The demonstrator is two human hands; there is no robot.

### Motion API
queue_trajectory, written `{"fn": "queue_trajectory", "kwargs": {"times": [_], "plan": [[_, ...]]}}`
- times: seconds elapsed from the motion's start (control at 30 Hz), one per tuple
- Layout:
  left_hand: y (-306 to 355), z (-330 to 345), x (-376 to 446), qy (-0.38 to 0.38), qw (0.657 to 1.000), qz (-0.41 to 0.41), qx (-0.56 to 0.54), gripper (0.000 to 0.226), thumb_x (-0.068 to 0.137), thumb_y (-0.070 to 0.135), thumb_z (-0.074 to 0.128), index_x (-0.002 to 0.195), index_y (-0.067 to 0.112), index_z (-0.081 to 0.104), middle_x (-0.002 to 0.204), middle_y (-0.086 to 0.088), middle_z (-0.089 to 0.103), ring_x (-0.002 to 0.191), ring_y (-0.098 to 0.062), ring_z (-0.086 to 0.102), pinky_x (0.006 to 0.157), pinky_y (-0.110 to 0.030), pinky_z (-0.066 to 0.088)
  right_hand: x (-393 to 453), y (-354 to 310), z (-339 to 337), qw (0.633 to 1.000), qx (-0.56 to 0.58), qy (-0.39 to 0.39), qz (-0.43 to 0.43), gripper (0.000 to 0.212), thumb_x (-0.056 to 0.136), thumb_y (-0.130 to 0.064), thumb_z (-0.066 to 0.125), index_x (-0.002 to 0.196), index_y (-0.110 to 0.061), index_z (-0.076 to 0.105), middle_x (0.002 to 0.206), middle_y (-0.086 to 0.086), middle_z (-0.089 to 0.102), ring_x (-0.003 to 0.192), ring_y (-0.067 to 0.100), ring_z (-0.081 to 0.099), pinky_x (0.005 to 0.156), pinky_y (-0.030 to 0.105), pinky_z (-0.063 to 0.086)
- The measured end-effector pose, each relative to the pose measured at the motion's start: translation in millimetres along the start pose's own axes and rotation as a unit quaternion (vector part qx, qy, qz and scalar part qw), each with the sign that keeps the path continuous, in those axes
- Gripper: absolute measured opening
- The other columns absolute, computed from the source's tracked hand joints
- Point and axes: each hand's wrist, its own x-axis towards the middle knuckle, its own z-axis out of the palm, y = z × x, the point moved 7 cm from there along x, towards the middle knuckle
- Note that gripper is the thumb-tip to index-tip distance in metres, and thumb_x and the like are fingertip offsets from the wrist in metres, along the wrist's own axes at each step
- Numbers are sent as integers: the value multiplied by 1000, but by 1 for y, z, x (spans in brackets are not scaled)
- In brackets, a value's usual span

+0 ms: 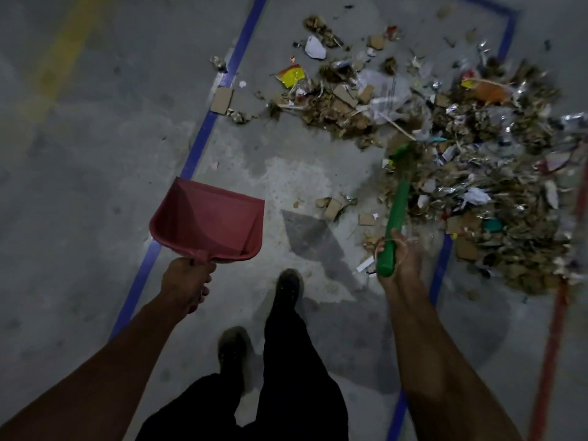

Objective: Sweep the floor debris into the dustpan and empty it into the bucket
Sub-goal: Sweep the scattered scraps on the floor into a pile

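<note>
Left hand (187, 278) grips the red dustpan (206, 224) by its handle, pan held clear of the floor, left of the debris pile (471, 154). Right hand (394, 256) wraps the green broom handle (396, 211), bristles blurred in the pile's near edge. Print on the clear plastic bag (386, 90) unreadable

The floor (79, 192) was dull grey concrete, dimly lit and mottled with darker stains, with a paler, worn patch (286, 183) near the middle. A blue painted line (203, 135) ran diagonally from the top down toward the lower left, and a second blue line (440, 268) came down on the right, the two joined by a blue stretch across the top right corner. A faded yellow stripe (68, 49) crossed the upper left, and a red line (550, 361) ran down the right edge.
</note>
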Motion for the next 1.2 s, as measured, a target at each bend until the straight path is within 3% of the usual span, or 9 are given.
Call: {"fn": "queue_trajectory", "kwargs": {"times": [0.23, 0.4, 0.5, 0.63, 0.73, 0.87, 0.97, 1.1, 1.2], "plan": [[-48, -40, -25, -24, 998, 51, -11, 15, 86, 19, 62, 82, 5, 58, 66, -9, 53, 44, -19, 42, 43, -20, 29, -113, 101, -47, 998, -6, -26, 62, 14, 97, -10, 50, 83, -9, 48, 65, 6, 41, 32, 9, 42, 31, 15, 36], [-88, -80, -52, -25, 997, 72, 6, 17, 82, 17, 67, 74, 8, 54, 65, -10, 50, 43, -19, 40, 41, -18, 28, -172, 184, -85, 986, -158, -23, 41, 14, 93, -5, 57, 79, -3, 54, 49, 8, 49, 29, 15, 43, 32, 17, 36], [-113, -104, -57, -22, 998, 65, 17, 22, 74, 20, 75, 75, 6, 58, 61, -10, 47, 43, -18, 39, 42, -19, 29, -199, 226, -94, 969, -242, -47, 18, 3, 90, -1, 61, 91, 2, 60, 57, 13, 53, 32, 16, 46, 33, 19, 38], [-140, -132, -56, 0, 998, 57, 33, 27, 70, 23, 81, 74, 7, 59, 59, -8, 49, 43, -20, 41, 41, -20, 32, -217, 278, -93, 940, -336, -61, 8, 22, 88, 0, 65, 111, 2, 62, 63, 15, 53, 35, 17, 47, 33, 20, 39], [-157, -148, -50, 6, 996, 70, 50, 23, 81, 17, 72, 70, 14, 52, 60, -7, 49, 46, -20, 44, 43, -20, 35, -223, 305, -88, 924, -374, -73, 24, 19, 88, 1, 65, 107, 3, 64, 60, 13, 54, 36, 17, 47, 34, 21, 40], [-178, -162, -38, 6, 996, 64, 62, 22, 87, 17, 64, 75, 21, 47, 68, -3, 51, 53, -18, 49, 49, -23, 41, -205, 303, -74, 928, -365, -45, 61, 8, 89, 3, 62, 83, 1, 57, 41, 9, 53, 26, 15, 46, 31, 17, 38], [-187, -162, -38, 11, 996, 78, 47, 13, 87, 15, 63, 77, 10, 56, 62, -6, 48, 45, -17, 45, 42, -20, 37, -170, 275, -79, 944, -323, 13, 69, 15, 89, -4, 63, 81, -1, 52, 61, 15, 54, 37, 19, 51, 32, 18, 40], [-190, -156, -44, 14, 996, 92, 12, 11, 82, 12, 65, 80, 2, 65, 57, -8, 44, 44, -19, 40, 36, -19, 28, -150, 228, -82, 957, -286, 38, -11, 12, 89, -3, 58, 79, -6, 51, 71, 8, 53, 56, 18, 51, 53, 29, 46], [-190, -153, -49, 11, 996, 82, 26, 22, 81, 24, 67, 74, 4, 63, 57, -7, 50, 47, -21, 46, 43, -21, 33, -164, 216, -90, 957, -270, 62, -82, 18, 86, 6, 60, 73, -5, 52, 63, 13, 50, 43, 19, 46, 46, 29, 41]]}}
